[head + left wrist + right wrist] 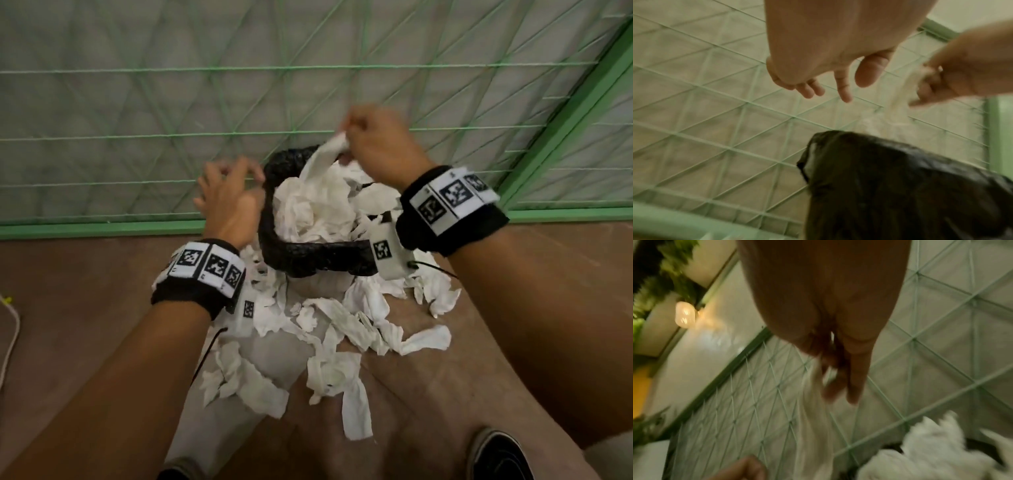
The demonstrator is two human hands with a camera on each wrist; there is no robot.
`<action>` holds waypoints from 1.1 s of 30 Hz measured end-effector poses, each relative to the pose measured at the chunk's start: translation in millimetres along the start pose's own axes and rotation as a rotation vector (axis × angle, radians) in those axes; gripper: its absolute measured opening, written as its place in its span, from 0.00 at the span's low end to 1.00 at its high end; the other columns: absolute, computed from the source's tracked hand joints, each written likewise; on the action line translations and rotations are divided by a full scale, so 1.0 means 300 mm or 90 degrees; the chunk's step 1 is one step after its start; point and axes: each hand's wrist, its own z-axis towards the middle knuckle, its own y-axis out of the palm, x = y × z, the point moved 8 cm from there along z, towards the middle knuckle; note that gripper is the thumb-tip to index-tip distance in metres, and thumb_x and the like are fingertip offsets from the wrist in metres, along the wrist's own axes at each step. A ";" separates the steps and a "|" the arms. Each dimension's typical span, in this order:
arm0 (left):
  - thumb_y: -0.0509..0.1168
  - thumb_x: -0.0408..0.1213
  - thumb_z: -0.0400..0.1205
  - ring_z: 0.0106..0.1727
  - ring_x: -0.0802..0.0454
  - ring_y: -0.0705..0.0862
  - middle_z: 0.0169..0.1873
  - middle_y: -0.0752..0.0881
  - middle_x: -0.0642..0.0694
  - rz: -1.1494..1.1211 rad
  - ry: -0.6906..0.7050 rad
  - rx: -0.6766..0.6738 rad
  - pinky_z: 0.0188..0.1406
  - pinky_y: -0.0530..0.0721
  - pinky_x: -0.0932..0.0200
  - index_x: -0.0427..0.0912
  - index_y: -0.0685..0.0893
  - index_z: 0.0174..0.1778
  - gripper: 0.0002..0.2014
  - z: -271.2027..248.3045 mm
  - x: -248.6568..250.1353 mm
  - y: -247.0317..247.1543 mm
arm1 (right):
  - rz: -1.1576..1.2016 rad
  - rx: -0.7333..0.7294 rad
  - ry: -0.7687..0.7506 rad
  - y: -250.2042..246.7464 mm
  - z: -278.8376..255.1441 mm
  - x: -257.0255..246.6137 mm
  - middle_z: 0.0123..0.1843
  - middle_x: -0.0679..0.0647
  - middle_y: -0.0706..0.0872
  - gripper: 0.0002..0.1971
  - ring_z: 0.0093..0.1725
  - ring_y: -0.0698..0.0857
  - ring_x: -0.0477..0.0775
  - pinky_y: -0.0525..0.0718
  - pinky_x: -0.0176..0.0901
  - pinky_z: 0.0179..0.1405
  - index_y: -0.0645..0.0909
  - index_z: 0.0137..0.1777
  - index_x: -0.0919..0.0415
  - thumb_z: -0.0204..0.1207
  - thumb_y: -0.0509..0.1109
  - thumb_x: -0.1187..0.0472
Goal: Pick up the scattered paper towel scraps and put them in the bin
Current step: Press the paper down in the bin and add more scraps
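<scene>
The bin (308,253) already brims with crumpled paper, so the long scrap (329,150) pinched in the right hand (380,147) above it could well slide off the heap — back onto the floor (445,370). The left hand (226,202) hovers just beside the rim, fingers loosely spread, holding nothing. Many scattered scraps (342,329) lie below both wrists, around the bin's base.

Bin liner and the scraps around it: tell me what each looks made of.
Bin liner: apparently thin black plastic film, glossy and crinkled, folded over the rim. Scraps: soft white tissue-like paper, matte, with ragged torn edges and limp folds. The right hand pinches one strip.
</scene>
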 end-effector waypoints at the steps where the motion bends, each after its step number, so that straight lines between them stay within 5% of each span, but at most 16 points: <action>1: 0.60 0.34 0.67 0.68 0.42 0.69 0.57 0.68 0.46 -0.034 -0.058 0.027 0.70 0.63 0.42 0.54 0.78 0.44 0.13 -0.003 -0.073 -0.021 | -0.058 -0.082 0.009 0.057 -0.020 0.034 0.41 0.54 0.83 0.12 0.44 0.86 0.55 0.82 0.47 0.40 0.83 0.51 0.61 0.75 0.59 0.66; 2: 0.59 0.35 0.68 0.67 0.39 0.71 0.59 0.69 0.44 -0.041 -0.112 0.043 0.72 0.65 0.39 0.55 0.77 0.44 0.12 -0.010 -0.159 -0.029 | -0.085 -0.113 0.011 0.079 -0.039 0.060 0.46 0.51 0.82 0.13 0.47 0.82 0.50 0.79 0.43 0.44 0.83 0.56 0.58 0.73 0.63 0.67; 4: 0.59 0.46 0.66 0.65 0.33 0.73 0.64 0.71 0.39 0.020 -0.227 0.012 0.68 0.73 0.34 0.56 0.75 0.47 0.13 -0.048 -0.344 -0.002 | -0.037 0.020 0.024 0.015 -0.061 0.118 0.49 0.50 0.82 0.17 0.48 0.79 0.46 0.76 0.38 0.47 0.84 0.56 0.56 0.69 0.65 0.69; 7: 0.63 0.57 0.60 0.68 0.31 0.76 0.73 0.72 0.40 0.163 -0.338 -0.213 0.68 0.76 0.38 0.60 0.72 0.60 0.29 -0.167 -0.610 0.126 | 0.077 0.377 0.148 -0.158 -0.148 0.299 0.44 0.50 0.84 0.15 0.45 0.81 0.49 0.77 0.38 0.45 0.84 0.49 0.60 0.66 0.60 0.71; 8: 0.65 0.58 0.63 0.73 0.34 0.72 0.77 0.67 0.45 0.239 -0.328 -0.331 0.74 0.71 0.40 0.60 0.72 0.63 0.31 -0.227 -0.684 0.184 | 0.041 0.407 0.224 -0.161 -0.191 0.384 0.45 0.54 0.85 0.13 0.46 0.81 0.53 0.77 0.41 0.44 0.83 0.48 0.62 0.69 0.60 0.69; 10: 0.66 0.60 0.65 0.81 0.38 0.62 0.82 0.59 0.47 0.358 -0.293 -0.450 0.80 0.60 0.42 0.60 0.67 0.74 0.39 -0.352 -0.811 0.257 | -0.078 0.264 0.390 -0.059 -0.262 0.580 0.53 0.65 0.87 0.12 0.52 0.84 0.64 0.78 0.47 0.48 0.81 0.51 0.68 0.75 0.60 0.66; 12: 0.70 0.57 0.69 0.80 0.34 0.62 0.82 0.58 0.37 0.424 -0.305 -0.451 0.79 0.64 0.40 0.55 0.59 0.81 0.45 -0.453 -0.877 0.277 | -0.219 -0.074 0.500 0.187 -0.369 0.802 0.65 0.68 0.83 0.18 0.63 0.82 0.67 0.78 0.50 0.57 0.79 0.61 0.67 0.76 0.62 0.57; 14: 0.66 0.48 0.78 0.79 0.31 0.63 0.80 0.59 0.32 0.532 -0.266 -0.415 0.76 0.68 0.42 0.49 0.58 0.82 0.37 -0.491 -0.898 0.277 | -0.311 -0.357 0.490 0.402 -0.522 0.912 0.75 0.57 0.76 0.34 0.73 0.74 0.64 0.74 0.55 0.71 0.68 0.75 0.57 0.73 0.61 0.38; 15: 0.61 0.45 0.81 0.79 0.32 0.64 0.79 0.61 0.31 0.558 -0.229 -0.397 0.77 0.67 0.44 0.45 0.59 0.81 0.32 -0.483 -0.889 0.275 | -0.319 -0.412 0.452 0.472 -0.573 0.917 0.76 0.53 0.74 0.40 0.75 0.71 0.63 0.71 0.59 0.74 0.63 0.78 0.52 0.70 0.59 0.30; 19: 0.59 0.38 0.84 0.71 0.41 0.77 0.69 0.79 0.37 0.540 -0.159 -0.412 0.74 0.71 0.51 0.36 0.77 0.68 0.18 -0.441 -0.860 0.288 | -0.219 -0.364 0.455 0.600 -0.662 0.835 0.83 0.54 0.64 0.49 0.83 0.57 0.65 0.59 0.61 0.81 0.49 0.83 0.47 0.67 0.57 0.23; 22: 0.65 0.31 0.79 0.65 0.39 0.81 0.63 0.83 0.35 0.447 -0.126 -0.392 0.66 0.76 0.51 0.36 0.86 0.53 0.09 -0.409 -0.803 0.304 | -0.264 -0.325 0.378 0.677 -0.643 0.749 0.83 0.62 0.59 0.43 0.82 0.54 0.68 0.55 0.63 0.79 0.51 0.82 0.50 0.72 0.58 0.29; 24: 0.65 0.24 0.76 0.62 0.37 0.82 0.61 0.83 0.35 0.361 -0.105 -0.321 0.61 0.79 0.49 0.42 0.87 0.40 0.09 -0.363 -0.754 0.286 | -0.325 -0.355 0.352 0.716 -0.648 0.723 0.77 0.66 0.64 0.37 0.77 0.62 0.71 0.64 0.64 0.76 0.56 0.78 0.51 0.73 0.64 0.39; 27: 0.59 0.21 0.78 0.60 0.34 0.83 0.56 0.85 0.32 0.232 -0.190 -0.196 0.57 0.77 0.53 0.34 0.84 0.49 0.11 -0.274 -0.687 0.217 | -0.471 -0.382 0.232 0.668 -0.618 0.663 0.65 0.63 0.78 0.23 0.67 0.75 0.67 0.74 0.59 0.66 0.72 0.68 0.53 0.73 0.63 0.49; 29: 0.54 0.22 0.80 0.63 0.33 0.82 0.59 0.85 0.32 0.145 -0.225 -0.124 0.62 0.77 0.50 0.34 0.85 0.48 0.14 -0.197 -0.592 0.159 | -0.464 -0.364 0.245 0.602 -0.578 0.687 0.59 0.56 0.84 0.18 0.61 0.82 0.63 0.78 0.52 0.57 0.81 0.58 0.50 0.70 0.61 0.49; 31: 0.56 0.30 0.83 0.65 0.34 0.81 0.60 0.85 0.33 0.072 -0.220 -0.147 0.67 0.75 0.47 0.35 0.87 0.44 0.13 -0.117 -0.462 0.122 | -0.377 -0.334 0.327 0.527 -0.540 0.749 0.64 0.54 0.85 0.18 0.64 0.82 0.61 0.79 0.50 0.63 0.83 0.60 0.50 0.73 0.60 0.52; 33: 0.65 0.43 0.79 0.57 0.39 0.84 0.53 0.87 0.39 0.044 -0.213 -0.295 0.61 0.78 0.47 0.37 0.88 0.47 0.13 -0.078 -0.300 0.102 | -0.292 -0.319 0.362 0.444 -0.503 0.763 0.66 0.62 0.83 0.16 0.66 0.81 0.61 0.75 0.48 0.69 0.81 0.63 0.63 0.81 0.58 0.60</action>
